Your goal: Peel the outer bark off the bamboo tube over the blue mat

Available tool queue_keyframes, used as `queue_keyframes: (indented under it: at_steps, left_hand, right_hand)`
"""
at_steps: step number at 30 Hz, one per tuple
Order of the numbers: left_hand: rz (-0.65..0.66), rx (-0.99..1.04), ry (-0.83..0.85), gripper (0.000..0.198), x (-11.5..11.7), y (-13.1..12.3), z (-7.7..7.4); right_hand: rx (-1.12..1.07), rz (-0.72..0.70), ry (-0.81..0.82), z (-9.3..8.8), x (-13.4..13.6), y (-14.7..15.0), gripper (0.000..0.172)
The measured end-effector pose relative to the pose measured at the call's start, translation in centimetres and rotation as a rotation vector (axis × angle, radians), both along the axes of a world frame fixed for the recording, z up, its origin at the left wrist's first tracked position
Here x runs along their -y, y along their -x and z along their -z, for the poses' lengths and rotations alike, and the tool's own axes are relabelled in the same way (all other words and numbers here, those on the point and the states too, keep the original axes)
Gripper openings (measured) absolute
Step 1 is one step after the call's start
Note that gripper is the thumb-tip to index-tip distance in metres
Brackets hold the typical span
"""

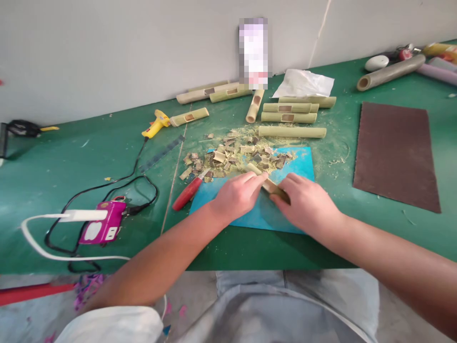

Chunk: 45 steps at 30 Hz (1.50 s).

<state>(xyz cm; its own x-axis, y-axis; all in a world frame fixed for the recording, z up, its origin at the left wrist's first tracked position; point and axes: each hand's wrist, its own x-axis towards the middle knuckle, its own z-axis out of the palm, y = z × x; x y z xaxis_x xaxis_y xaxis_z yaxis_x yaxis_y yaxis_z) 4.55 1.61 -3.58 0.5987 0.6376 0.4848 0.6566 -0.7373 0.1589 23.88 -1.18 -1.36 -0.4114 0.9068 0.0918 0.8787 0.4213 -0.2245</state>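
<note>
A short bamboo tube (272, 185) lies slantwise between my hands, over a blue sheet (257, 216). My left hand (240, 193) is closed about its middle, fingertips on the upper side. Around the near end wraps my right hand (307, 207), with the thumb underneath. Both palms face down, so part of the tube is hidden. Just beyond it spreads a heap of bamboo chips and shavings (232, 159). A red-handled knife (188, 193) rests left of my left hand, its blade pointing at the chips.
Several cut bamboo tubes (293, 132) lie behind the chips. A yellow glue gun (156, 125) and a magenta power adapter (107, 221) trail cords at left. At right are a brown sheet (396, 155) and a grey-brown tube (391, 74). A blurred-out phone-like object (253, 52) stands against the wall.
</note>
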Motion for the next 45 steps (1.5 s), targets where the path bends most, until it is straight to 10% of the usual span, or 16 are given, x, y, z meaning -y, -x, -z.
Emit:
queue_keyframes:
  at_steps: [8,14,20,25,34,45]
  left_hand:
    - [-0.005,0.010,0.040,0.029,-0.2,0.0,0.1]
    - [0.002,0.004,0.023,0.029,-0.2,0.0,0.0]
    - [-0.011,0.019,0.030,0.027,0.0,0.0,-0.2]
    - [-0.018,-0.028,0.016,0.028,0.2,0.4,-0.1]
    - [-0.033,0.127,0.137,0.026,-0.1,-0.2,-0.4]
    - [-0.128,0.358,0.157,0.020,-0.7,1.0,-1.3]
  right_hand:
    - [0.162,-0.109,-0.125,-0.2,0.7,0.5,0.017]
    - [-0.019,0.051,0.100,-0.4,-0.2,-0.1,0.023]
    - [0.191,-0.147,-0.123,0.1,0.8,0.6,0.020]
    - [0.005,0.048,0.063,-0.2,-0.1,0.0,0.024]
    - [0.108,-0.128,-0.235,0.5,0.9,0.4,0.020]
    - [-0.149,0.074,0.042,-0.1,-0.4,-0.7,0.018]
